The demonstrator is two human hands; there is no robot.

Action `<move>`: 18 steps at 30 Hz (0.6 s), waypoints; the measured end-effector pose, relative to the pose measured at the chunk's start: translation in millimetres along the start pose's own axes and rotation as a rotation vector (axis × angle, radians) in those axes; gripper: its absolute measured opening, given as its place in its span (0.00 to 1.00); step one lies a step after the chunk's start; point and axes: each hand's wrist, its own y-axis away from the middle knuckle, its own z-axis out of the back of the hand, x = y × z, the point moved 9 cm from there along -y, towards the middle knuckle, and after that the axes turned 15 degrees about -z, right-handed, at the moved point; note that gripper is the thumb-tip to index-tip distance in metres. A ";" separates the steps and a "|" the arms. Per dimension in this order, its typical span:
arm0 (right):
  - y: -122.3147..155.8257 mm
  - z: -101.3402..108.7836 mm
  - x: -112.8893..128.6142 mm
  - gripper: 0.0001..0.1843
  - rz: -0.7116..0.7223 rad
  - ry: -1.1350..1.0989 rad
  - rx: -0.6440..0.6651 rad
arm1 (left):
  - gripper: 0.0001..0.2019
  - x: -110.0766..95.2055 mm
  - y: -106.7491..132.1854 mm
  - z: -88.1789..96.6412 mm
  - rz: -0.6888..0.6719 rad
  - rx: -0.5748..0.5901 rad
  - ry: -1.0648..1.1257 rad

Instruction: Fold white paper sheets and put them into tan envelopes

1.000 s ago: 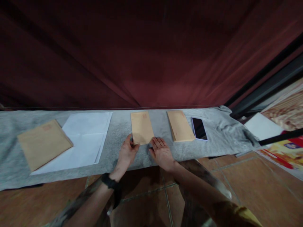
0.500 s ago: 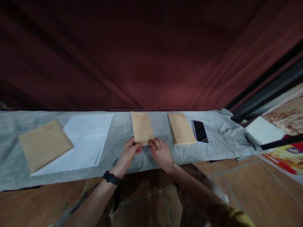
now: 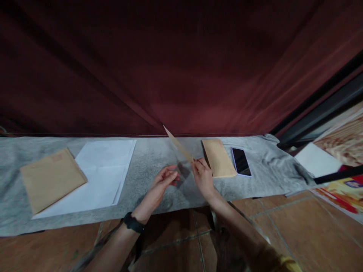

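Observation:
My right hand (image 3: 203,176) pinches the lower end of a brown paper envelope (image 3: 178,144), which is lifted off the cloth and turned nearly edge-on. Just left of it, my left hand (image 3: 164,180) hovers over the grey cloth with its fingers apart and nothing in them. To the right of my right hand lies a stack of brown envelopes (image 3: 219,158). On the far left, more brown envelopes (image 3: 53,179) rest on top of white paper sheets (image 3: 106,173).
A phone (image 3: 241,161) lies right of the stack on the grey cloth (image 3: 263,166). Dark red fabric (image 3: 181,75) hangs behind the surface. A black metal frame (image 3: 320,109) and a colourful printed package (image 3: 346,194) are at the right, above a tiled floor (image 3: 300,223).
The envelope has been raised from lying face-up between both hands and tilted edge-on. My left hand has let go of it; my right hand has moved slightly right with it.

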 end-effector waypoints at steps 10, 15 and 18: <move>29.8 -64.1 -46.3 0.21 -0.788 -1.131 0.354 | 0.25 29.2 4.1 -7.0 0.096 0.010 0.053; 49.5 -81.6 -42.4 0.23 -0.884 -1.208 0.513 | 0.22 28.1 -4.3 0.7 0.055 -0.001 -0.021; 58.2 -85.5 -32.6 0.21 -0.902 -1.212 0.734 | 0.22 26.7 -11.8 12.2 0.048 0.016 -0.157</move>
